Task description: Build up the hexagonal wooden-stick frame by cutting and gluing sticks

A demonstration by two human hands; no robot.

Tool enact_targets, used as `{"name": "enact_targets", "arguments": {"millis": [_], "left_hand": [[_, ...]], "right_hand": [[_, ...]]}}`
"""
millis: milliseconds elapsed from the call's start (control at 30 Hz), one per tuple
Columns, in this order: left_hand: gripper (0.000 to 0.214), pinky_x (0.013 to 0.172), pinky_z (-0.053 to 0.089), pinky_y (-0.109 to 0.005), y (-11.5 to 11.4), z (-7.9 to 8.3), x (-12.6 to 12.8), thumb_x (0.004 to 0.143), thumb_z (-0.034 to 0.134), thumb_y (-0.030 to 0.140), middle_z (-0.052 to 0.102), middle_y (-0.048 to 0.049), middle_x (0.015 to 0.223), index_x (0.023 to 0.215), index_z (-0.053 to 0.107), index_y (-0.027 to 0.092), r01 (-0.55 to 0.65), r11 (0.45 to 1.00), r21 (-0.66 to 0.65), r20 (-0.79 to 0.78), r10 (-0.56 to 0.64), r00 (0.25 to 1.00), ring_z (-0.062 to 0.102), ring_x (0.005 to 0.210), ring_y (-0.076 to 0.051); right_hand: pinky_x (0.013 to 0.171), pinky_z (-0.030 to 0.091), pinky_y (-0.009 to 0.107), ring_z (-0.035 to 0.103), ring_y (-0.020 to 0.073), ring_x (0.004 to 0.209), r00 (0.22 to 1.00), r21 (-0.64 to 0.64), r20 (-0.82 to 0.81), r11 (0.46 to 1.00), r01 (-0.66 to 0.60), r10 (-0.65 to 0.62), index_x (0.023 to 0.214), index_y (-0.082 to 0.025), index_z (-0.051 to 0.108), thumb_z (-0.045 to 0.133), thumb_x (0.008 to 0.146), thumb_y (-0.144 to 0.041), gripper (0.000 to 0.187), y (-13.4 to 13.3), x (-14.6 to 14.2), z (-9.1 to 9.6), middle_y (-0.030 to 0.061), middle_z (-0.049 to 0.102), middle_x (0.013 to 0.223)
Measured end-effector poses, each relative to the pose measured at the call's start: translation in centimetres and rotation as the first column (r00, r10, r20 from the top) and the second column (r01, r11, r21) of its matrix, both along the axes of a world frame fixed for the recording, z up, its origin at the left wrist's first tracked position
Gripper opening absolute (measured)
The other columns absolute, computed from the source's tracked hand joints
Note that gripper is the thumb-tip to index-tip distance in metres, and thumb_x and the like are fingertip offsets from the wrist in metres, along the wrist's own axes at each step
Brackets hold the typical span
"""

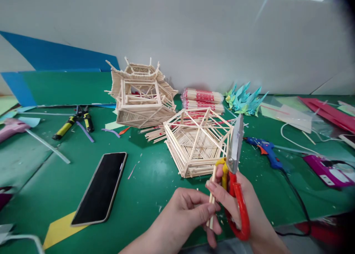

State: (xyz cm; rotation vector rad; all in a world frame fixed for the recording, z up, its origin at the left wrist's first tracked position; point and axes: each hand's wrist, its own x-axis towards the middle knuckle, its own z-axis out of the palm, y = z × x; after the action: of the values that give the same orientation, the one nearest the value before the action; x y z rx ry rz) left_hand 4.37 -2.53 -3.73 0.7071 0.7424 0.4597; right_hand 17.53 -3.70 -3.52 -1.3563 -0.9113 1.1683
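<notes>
Near the front edge of the table, my left hand (191, 211) pinches a few short wooden sticks (213, 195) between thumb and fingers. My right hand (235, 198) holds scissors (235, 165) with red and yellow handles, blades pointing up and looking closed together. Its thumb and fingertips also touch the upper part of the sticks. Just beyond my hands stands a hexagonal stick frame (199, 143) with a woven-looking stick floor. Behind it to the left sits a larger pavilion-like stick model (141, 95) with flared roof edges.
Wrapped stick bundles (202, 98) and a blue paper plant (245, 98) stand by the wall. On the right are a blue glue gun (266, 150), its cord, and a purple power strip (328, 170). To the left lie a phone (101, 187), pliers (77, 122) and a pink glue gun (13, 128).
</notes>
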Motion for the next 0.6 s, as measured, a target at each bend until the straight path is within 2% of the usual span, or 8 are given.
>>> {"name": "enact_targets", "arguments": {"millis": [200, 400, 533, 600], "left_hand": [[0.029, 0.047, 0.04, -0.02, 0.05, -0.07, -0.04, 0.072, 0.067, 0.037, 0.064, -0.0045, 0.057, 0.062, 0.067, 0.009, -0.013, 1.0, 0.0, 0.008, 0.013, 1.0, 0.054, 0.041, -0.008], [0.029, 0.054, 0.04, -0.021, 0.08, -0.04, -0.13, 0.076, 0.064, 0.034, 0.065, -0.004, 0.058, 0.061, 0.068, 0.01, 0.0, 0.997, 0.083, -0.034, 0.003, 0.999, 0.056, 0.045, -0.008], [0.029, 0.056, 0.041, -0.022, 0.28, 0.23, -0.14, 0.075, 0.065, 0.036, 0.064, -0.0036, 0.057, 0.061, 0.069, 0.01, -0.018, 0.997, 0.079, -0.027, 0.02, 0.999, 0.056, 0.047, -0.009], [0.03, 0.056, 0.041, -0.023, 0.42, 0.25, -0.13, 0.072, 0.066, 0.038, 0.064, -0.0037, 0.057, 0.06, 0.069, 0.01, -0.022, 0.997, 0.076, -0.019, 0.023, 1.0, 0.056, 0.046, -0.009]], "right_hand": [[0.045, 0.044, 0.016, 0.048, 0.006, 0.046, 0.999, 0.028, 0.021, 0.999, -0.032, 0.031, 0.075, -0.02, 0.048, 0.067, 0.074, -0.033, 0.024, -0.35, 0.15, -0.64, -0.0069, 0.048, 0.062], [0.044, 0.043, 0.017, 0.049, 0.0069, 0.046, 0.996, -0.025, 0.008, 0.996, -0.084, 0.084, 0.075, -0.018, 0.049, 0.066, 0.075, -0.039, 0.026, -0.18, 0.53, -0.51, -0.0055, 0.05, 0.059], [0.05, 0.046, 0.019, 0.054, 0.0093, 0.054, 0.989, -0.037, -0.036, 0.989, -0.145, 0.144, 0.078, -0.018, 0.051, 0.065, 0.075, -0.042, 0.027, -0.24, 0.65, -0.16, -0.0017, 0.057, 0.067], [0.048, 0.046, 0.02, 0.053, 0.0096, 0.051, 0.991, -0.045, -0.06, 0.992, -0.121, 0.118, 0.076, -0.018, 0.052, 0.068, 0.071, -0.042, 0.029, -0.35, 0.36, 0.01, -0.0014, 0.058, 0.065]]}}
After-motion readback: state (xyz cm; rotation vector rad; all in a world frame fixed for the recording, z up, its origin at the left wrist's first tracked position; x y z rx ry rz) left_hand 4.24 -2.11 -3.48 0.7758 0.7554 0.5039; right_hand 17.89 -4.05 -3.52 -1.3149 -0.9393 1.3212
